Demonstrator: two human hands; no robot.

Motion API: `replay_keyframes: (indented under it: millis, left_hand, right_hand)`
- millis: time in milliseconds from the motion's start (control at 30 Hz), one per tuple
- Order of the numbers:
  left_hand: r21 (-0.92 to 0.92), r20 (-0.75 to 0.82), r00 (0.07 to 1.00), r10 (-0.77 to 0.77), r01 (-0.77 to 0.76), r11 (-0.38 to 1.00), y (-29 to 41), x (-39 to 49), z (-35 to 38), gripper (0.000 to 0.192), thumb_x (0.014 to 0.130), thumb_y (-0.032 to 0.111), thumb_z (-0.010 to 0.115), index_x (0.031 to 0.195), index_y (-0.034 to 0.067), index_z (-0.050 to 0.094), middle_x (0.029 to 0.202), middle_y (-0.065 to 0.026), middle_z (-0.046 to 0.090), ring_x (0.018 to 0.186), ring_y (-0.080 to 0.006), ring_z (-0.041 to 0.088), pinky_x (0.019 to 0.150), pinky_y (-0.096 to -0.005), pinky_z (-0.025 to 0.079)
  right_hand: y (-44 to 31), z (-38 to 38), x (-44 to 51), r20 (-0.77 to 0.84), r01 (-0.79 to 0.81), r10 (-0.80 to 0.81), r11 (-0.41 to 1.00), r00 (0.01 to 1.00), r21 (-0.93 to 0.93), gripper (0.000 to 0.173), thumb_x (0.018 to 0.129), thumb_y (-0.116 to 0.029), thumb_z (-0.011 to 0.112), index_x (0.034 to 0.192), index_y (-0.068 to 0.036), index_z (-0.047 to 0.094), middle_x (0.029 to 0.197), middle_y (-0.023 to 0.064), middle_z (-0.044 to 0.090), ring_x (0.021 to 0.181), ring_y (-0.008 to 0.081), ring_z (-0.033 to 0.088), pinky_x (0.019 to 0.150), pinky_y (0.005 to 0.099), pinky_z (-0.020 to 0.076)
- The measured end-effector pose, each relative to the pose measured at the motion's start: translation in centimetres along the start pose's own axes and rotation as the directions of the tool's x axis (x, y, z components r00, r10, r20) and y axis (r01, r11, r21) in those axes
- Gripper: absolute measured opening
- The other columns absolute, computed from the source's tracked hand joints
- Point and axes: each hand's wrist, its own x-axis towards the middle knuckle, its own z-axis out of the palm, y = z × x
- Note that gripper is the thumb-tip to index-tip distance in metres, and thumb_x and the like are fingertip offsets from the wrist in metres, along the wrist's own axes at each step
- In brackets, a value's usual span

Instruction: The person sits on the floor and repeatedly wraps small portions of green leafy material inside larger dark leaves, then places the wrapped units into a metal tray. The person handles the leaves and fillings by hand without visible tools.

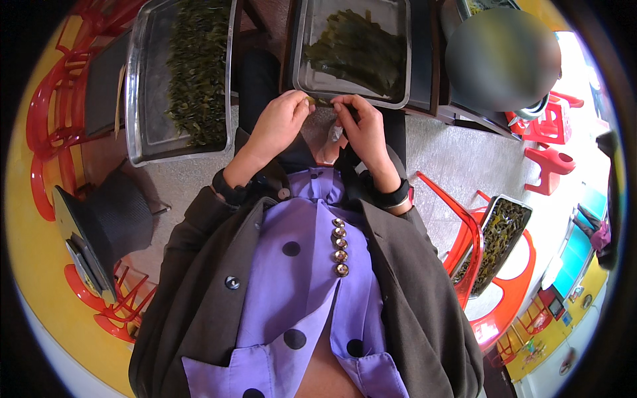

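Between my two hands, just below the near rim of a metal tray, is a small strip of kelp (pixel 318 101). My left hand (pixel 283 117) pinches one end at the thumb and fingertips; my right hand (pixel 362 122) pinches the other. In the metal tray (pixel 302 54) beyond them lie flat, dark green kelp sheets (pixel 361 49). A larger metal tray (pixel 149 99) at the left holds a long heap of small kelp pieces, perhaps knotted (pixel 199 74). Whether the strip between my fingers has a knot is too small to tell.
Red plastic chairs (pixel 50 99) stand at the left. At the right, a tray of kelp pieces (pixel 502 224) rests on a red chair (pixel 530 268). Red stools (pixel 550 166) stand farther right. Metal containers (pixel 455 17) sit at the upper right, partly behind a blurred round area. Thin sticks (pixel 120 99) lie beside the left tray.
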Motion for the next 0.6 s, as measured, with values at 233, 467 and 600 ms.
replay_keyframes:
  millis: [233, 467, 600]
  left_hand:
    - [-0.378, 0.215, 0.961, -0.172, 0.244, 0.893, -0.4, -0.7, 0.3, 0.026, 0.103, 0.019, 0.052, 0.122, 0.005, 0.062, 0.097, -0.0047, 0.066, 0.070, -0.0078, 0.058, 0.060, -0.0219, 0.047]
    - [-0.126, -0.074, 0.992, 0.102, -0.111, 0.986, -0.4, -2.6, -1.0, 0.016, 0.091, 0.008, 0.066, 0.104, -0.001, 0.067, 0.097, -0.0159, 0.065, 0.089, -0.0336, 0.066, 0.076, -0.0356, 0.052]
    - [0.174, -0.139, 0.975, 0.173, -0.148, 0.974, -2.9, -5.5, -5.2, 0.018, 0.091, 0.011, 0.065, 0.106, 0.002, 0.068, 0.101, -0.0122, 0.065, 0.092, -0.0315, 0.066, 0.079, -0.0374, 0.052]
  right_hand:
    - [-0.1, 0.6, -0.3, 0.062, -0.117, 0.112, 0.990, 0.992, 0.079, 0.014, 0.098, -0.008, 0.062, 0.108, 0.000, 0.067, 0.081, -0.0008, 0.063, 0.068, 0.0044, 0.056, 0.062, 0.0188, 0.0460]
    - [-1.5, 2.7, 0.1, 0.180, -0.189, 0.157, 0.965, 0.971, 0.182, 0.013, 0.098, -0.006, 0.062, 0.107, 0.002, 0.066, 0.080, 0.0010, 0.064, 0.067, 0.0059, 0.055, 0.061, 0.0201, 0.0458]
    - [-1.6, 4.2, 0.3, 0.250, -0.128, 0.091, 0.982, 0.964, 0.138, 0.017, 0.096, -0.008, 0.066, 0.109, 0.002, 0.066, 0.082, 0.0035, 0.066, 0.069, 0.0081, 0.062, 0.062, 0.0233, 0.0487]
